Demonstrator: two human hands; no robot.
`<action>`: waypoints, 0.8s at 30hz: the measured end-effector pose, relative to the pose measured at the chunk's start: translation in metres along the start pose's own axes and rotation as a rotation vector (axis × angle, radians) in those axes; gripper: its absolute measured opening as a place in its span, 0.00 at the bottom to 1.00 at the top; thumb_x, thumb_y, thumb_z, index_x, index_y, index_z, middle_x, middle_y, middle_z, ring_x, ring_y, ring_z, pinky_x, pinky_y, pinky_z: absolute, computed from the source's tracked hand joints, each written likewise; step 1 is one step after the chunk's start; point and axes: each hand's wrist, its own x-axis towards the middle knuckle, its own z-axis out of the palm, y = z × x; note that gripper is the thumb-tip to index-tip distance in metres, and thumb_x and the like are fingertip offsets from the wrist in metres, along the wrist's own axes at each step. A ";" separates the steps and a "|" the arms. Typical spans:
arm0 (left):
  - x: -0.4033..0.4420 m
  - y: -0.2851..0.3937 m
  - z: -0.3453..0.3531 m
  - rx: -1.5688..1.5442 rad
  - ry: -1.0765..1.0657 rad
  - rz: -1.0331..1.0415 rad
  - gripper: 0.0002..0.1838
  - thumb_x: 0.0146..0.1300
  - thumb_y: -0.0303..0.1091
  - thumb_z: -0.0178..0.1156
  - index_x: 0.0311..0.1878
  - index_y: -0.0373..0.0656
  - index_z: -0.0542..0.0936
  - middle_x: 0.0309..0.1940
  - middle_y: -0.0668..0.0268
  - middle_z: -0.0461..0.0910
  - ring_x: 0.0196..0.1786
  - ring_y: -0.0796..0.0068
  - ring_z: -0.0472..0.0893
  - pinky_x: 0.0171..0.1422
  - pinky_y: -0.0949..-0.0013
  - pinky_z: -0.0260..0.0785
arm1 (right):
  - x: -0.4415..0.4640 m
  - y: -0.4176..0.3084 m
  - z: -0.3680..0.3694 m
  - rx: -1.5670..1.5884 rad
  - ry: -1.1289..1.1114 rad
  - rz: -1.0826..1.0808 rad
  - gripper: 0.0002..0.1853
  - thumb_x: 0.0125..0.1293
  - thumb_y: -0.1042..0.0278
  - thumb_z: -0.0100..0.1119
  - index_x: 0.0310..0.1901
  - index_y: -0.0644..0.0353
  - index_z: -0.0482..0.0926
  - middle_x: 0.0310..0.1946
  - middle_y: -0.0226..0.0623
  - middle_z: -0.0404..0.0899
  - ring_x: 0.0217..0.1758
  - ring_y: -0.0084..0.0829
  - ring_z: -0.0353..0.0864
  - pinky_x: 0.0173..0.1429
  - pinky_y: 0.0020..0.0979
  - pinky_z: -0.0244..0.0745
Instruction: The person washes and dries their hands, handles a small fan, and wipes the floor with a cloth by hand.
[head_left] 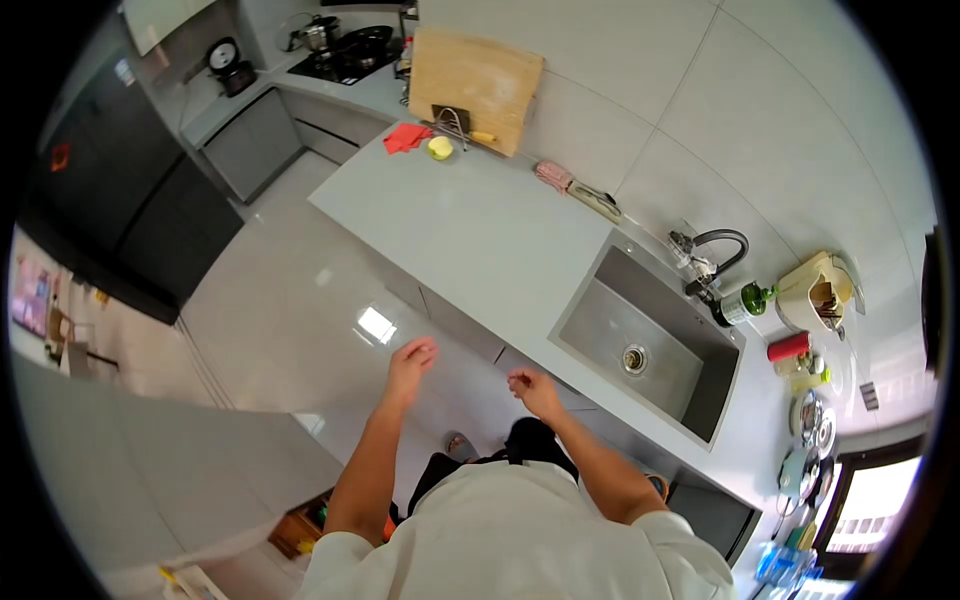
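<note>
Sink (600, 335), gray metal, set in tabletop (470, 245), w/ drain (635, 359) at btm. Cream container (797, 297) nr faucet (735, 236); brown item inside, too small to ID. Bottle w/ green top (741, 304) just beside; contents can't tell. Metal pot (321, 35) on far stove (335, 66). Tabletop pale gray; red cloth (405, 138) & yellow-green fruit (440, 148) at far L end, nr upright wood board (475, 85). Room: tiled wall, dark fridge (130, 190) far L, glossy floor (285, 270). L hand (412, 360) over floor, R hand (535, 391) nr tabletop's front edge; hands apart, fingers part-curled, can't tell how tightly.
</note>
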 end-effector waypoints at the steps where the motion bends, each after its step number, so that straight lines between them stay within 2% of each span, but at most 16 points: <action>1: 0.013 0.020 -0.003 -0.002 0.004 0.010 0.20 0.84 0.29 0.58 0.72 0.31 0.81 0.69 0.55 0.84 0.70 0.61 0.86 0.77 0.61 0.78 | 0.021 -0.013 0.002 0.009 0.022 0.009 0.14 0.78 0.69 0.67 0.60 0.63 0.88 0.40 0.32 0.90 0.41 0.25 0.88 0.50 0.31 0.85; 3: 0.045 0.048 -0.003 -0.002 -0.005 0.011 0.20 0.84 0.29 0.58 0.73 0.32 0.81 0.70 0.55 0.84 0.70 0.61 0.86 0.77 0.61 0.78 | 0.068 -0.036 -0.001 -0.161 0.098 -0.082 0.12 0.78 0.68 0.68 0.57 0.62 0.90 0.39 0.33 0.91 0.41 0.24 0.89 0.50 0.30 0.85; 5: 0.083 0.074 0.004 -0.020 -0.058 0.057 0.20 0.85 0.30 0.57 0.74 0.32 0.80 0.71 0.55 0.83 0.72 0.61 0.85 0.78 0.61 0.78 | 0.119 -0.059 -0.010 -0.168 0.196 -0.130 0.11 0.77 0.69 0.67 0.55 0.60 0.92 0.39 0.36 0.93 0.42 0.24 0.90 0.52 0.30 0.85; 8: 0.142 0.114 0.024 0.026 -0.132 0.043 0.21 0.86 0.33 0.58 0.74 0.33 0.79 0.72 0.55 0.82 0.74 0.60 0.83 0.80 0.59 0.76 | 0.215 -0.074 -0.030 -0.046 0.230 -0.133 0.11 0.78 0.70 0.66 0.55 0.58 0.92 0.40 0.37 0.94 0.43 0.25 0.91 0.52 0.32 0.86; 11: 0.218 0.136 0.044 0.076 -0.179 0.019 0.21 0.86 0.30 0.57 0.74 0.32 0.80 0.72 0.56 0.82 0.74 0.62 0.84 0.78 0.61 0.77 | 0.304 -0.108 -0.055 -0.074 0.318 -0.112 0.11 0.78 0.71 0.65 0.55 0.57 0.92 0.40 0.38 0.94 0.42 0.26 0.91 0.52 0.32 0.86; 13: 0.264 0.155 0.062 0.122 -0.201 -0.014 0.21 0.85 0.30 0.56 0.74 0.32 0.80 0.72 0.56 0.82 0.73 0.62 0.84 0.78 0.60 0.78 | 0.368 -0.120 -0.074 -0.216 0.466 -0.186 0.11 0.77 0.71 0.64 0.55 0.56 0.92 0.42 0.39 0.95 0.43 0.31 0.93 0.53 0.33 0.86; 15: 0.310 0.165 0.080 0.167 -0.217 -0.061 0.21 0.85 0.30 0.56 0.74 0.33 0.80 0.72 0.56 0.82 0.73 0.62 0.84 0.78 0.60 0.78 | 0.434 -0.132 -0.094 -0.259 0.596 -0.159 0.13 0.76 0.71 0.63 0.56 0.55 0.92 0.44 0.41 0.95 0.45 0.38 0.94 0.55 0.36 0.87; 17: 0.357 0.171 0.095 0.187 -0.287 -0.071 0.20 0.85 0.32 0.57 0.73 0.33 0.81 0.71 0.57 0.83 0.73 0.61 0.84 0.79 0.60 0.76 | 0.496 -0.135 -0.117 -0.321 0.647 -0.135 0.15 0.74 0.71 0.63 0.56 0.52 0.93 0.58 0.45 0.93 0.55 0.46 0.93 0.61 0.42 0.86; 18: 0.376 0.176 0.103 0.193 -0.294 -0.084 0.20 0.85 0.32 0.57 0.73 0.33 0.81 0.71 0.57 0.83 0.73 0.61 0.84 0.79 0.60 0.76 | 0.529 -0.130 -0.128 -0.318 0.652 -0.119 0.15 0.74 0.71 0.63 0.56 0.52 0.93 0.58 0.45 0.93 0.55 0.46 0.93 0.61 0.42 0.86; 20: 0.402 0.182 0.114 0.187 -0.293 -0.127 0.21 0.85 0.33 0.58 0.73 0.33 0.81 0.70 0.57 0.83 0.72 0.61 0.85 0.78 0.61 0.77 | 0.580 -0.111 -0.145 -0.575 0.774 -0.264 0.17 0.72 0.71 0.64 0.57 0.50 0.94 0.72 0.45 0.85 0.68 0.48 0.86 0.74 0.44 0.78; 21: 0.414 0.183 0.116 0.185 -0.292 -0.137 0.21 0.85 0.33 0.58 0.73 0.33 0.81 0.70 0.57 0.83 0.72 0.61 0.85 0.78 0.61 0.77 | 0.589 -0.119 -0.151 -0.578 0.769 -0.256 0.17 0.72 0.71 0.64 0.57 0.50 0.94 0.72 0.45 0.85 0.68 0.48 0.86 0.74 0.44 0.78; 23: 0.433 0.186 0.113 0.190 -0.299 -0.160 0.21 0.86 0.33 0.58 0.73 0.33 0.81 0.70 0.58 0.83 0.71 0.62 0.85 0.76 0.62 0.77 | 0.599 -0.145 -0.160 -0.997 0.719 -0.032 0.22 0.70 0.70 0.65 0.64 0.43 0.92 0.80 0.42 0.76 0.81 0.45 0.75 0.85 0.51 0.66; 24: 0.442 0.187 0.110 0.194 -0.300 -0.160 0.21 0.86 0.33 0.58 0.73 0.33 0.81 0.70 0.58 0.83 0.71 0.62 0.85 0.76 0.62 0.77 | 0.609 -0.141 -0.161 -0.993 0.721 -0.030 0.22 0.70 0.70 0.65 0.64 0.43 0.92 0.80 0.42 0.76 0.81 0.45 0.75 0.85 0.51 0.66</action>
